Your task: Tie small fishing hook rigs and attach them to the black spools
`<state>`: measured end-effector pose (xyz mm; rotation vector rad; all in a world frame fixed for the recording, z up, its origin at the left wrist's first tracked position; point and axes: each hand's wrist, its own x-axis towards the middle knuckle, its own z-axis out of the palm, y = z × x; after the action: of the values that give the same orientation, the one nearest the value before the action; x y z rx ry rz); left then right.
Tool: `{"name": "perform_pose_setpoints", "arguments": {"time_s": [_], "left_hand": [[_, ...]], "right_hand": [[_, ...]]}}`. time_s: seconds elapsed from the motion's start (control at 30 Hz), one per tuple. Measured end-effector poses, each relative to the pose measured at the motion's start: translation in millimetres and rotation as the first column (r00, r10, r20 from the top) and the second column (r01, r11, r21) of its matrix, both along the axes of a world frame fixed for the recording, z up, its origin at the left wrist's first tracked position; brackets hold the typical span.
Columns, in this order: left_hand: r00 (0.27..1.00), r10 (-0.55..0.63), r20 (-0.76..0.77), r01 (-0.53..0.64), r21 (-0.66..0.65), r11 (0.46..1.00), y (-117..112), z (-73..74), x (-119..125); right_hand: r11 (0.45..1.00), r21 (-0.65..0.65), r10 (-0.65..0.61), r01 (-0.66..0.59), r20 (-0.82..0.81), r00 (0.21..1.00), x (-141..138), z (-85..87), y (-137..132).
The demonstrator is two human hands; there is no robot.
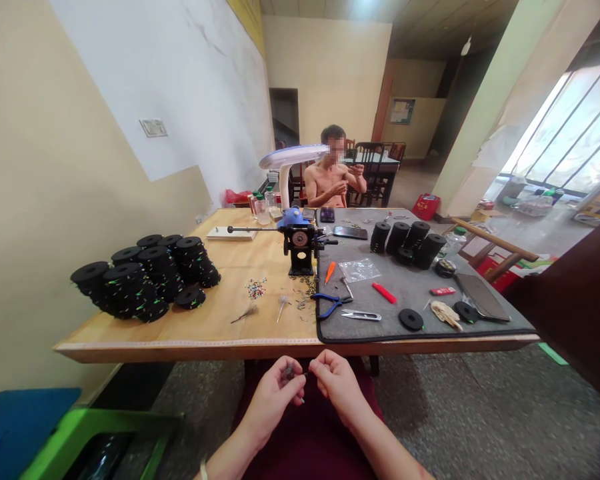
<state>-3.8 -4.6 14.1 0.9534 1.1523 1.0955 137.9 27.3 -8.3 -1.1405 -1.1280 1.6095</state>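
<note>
- I saw my left hand (274, 395) and my right hand (336, 381) low in the view, close together above my lap, in front of the near edge of the worktop (220, 320).
- Between them was a small dark piece (291, 371) with a thin, wire-like end; it was too small for me to identify.
- The left grip was pinched together on the dark part, thumb against fingertips.
- The right grip was pinched on the thin end, its other fingers curled in.
- On the worktop, a grey mat (415, 287) covered the right side. It carried blue pliers (330, 303), metal snips (361, 315) and a row of black cylinders (405, 239).
- A blue hand-crank machine (299, 241) stood at the mat's left edge.
- A heap of black spools (145, 277) lay on the bare wood to the left, well apart from my hands.
- Another person (333, 179) sat at the far end, both hands raised.
</note>
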Motion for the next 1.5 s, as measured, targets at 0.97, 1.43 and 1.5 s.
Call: {"name": "perform_pose_setpoints", "arguments": {"time_s": [0.97, 1.43, 1.5], "left_hand": [[0.99, 0.072, -0.118, -0.061, 0.092, 0.994, 6.3, -5.2, -5.4], [0.942, 0.252, -0.222, -0.211, 0.194, 0.958, 17.0, -13.2, -32.3], [0.954, 0.233, -0.187, -0.204, 0.162, 0.966, 15.0, -10.2, -37.9]], "right_hand": [[0.974, 0.149, 0.13, -0.172, 0.253, 0.959, 0.1, 2.4, -6.8], [0.992, 0.099, 0.058, -0.074, 0.153, 0.986, 7.2, 6.7, -3.8], [0.998, 0.012, 0.063, -0.064, 0.08, 0.995, 8.8, 8.3, -4.1]]}}
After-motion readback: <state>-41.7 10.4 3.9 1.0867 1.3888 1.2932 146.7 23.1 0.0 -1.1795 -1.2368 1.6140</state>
